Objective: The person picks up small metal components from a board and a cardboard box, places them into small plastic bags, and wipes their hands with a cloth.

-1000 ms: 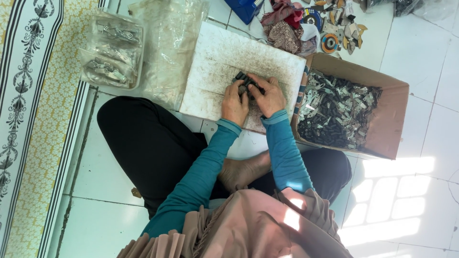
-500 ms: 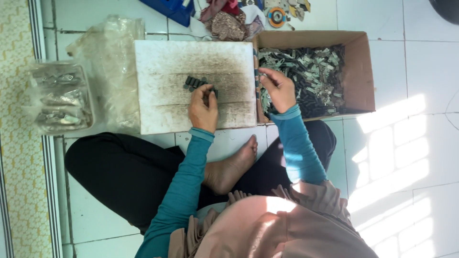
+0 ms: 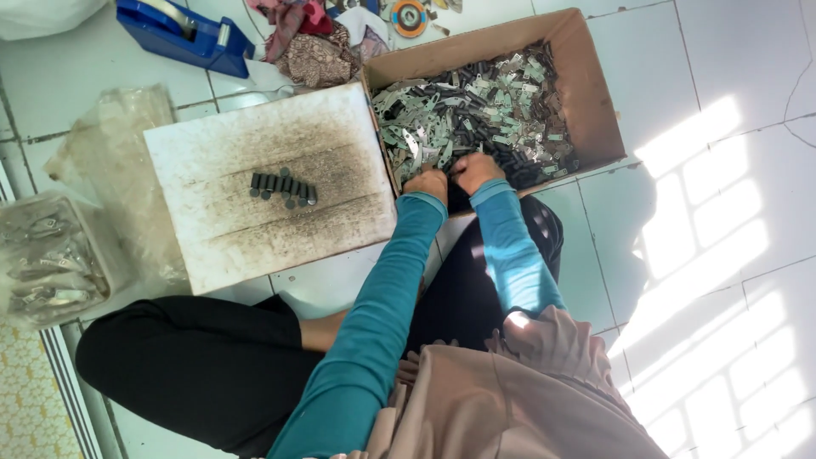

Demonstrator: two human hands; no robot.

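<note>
Inside the cardboard box (image 3: 586,93), your left hand (image 3: 427,183) and right hand (image 3: 476,172) sit side by side, fingers curled into the metal pieces (image 3: 476,102); whether they grip any is unclear. Both forearms stretch forward.

A brown cardboard box (image 3: 586,93) lies open on the floor directly ahead of both hands, the left hand (image 3: 427,183) and right hand (image 3: 476,170) resting at its near edge among the small grey and black metal pieces (image 3: 476,102) that fill it. Well to the left of the hands, 1 clear plastic bag (image 3: 47,259) holds similar metal pieces, and another crumpled clear plastic bag (image 3: 115,161) lies just beside it.
</note>
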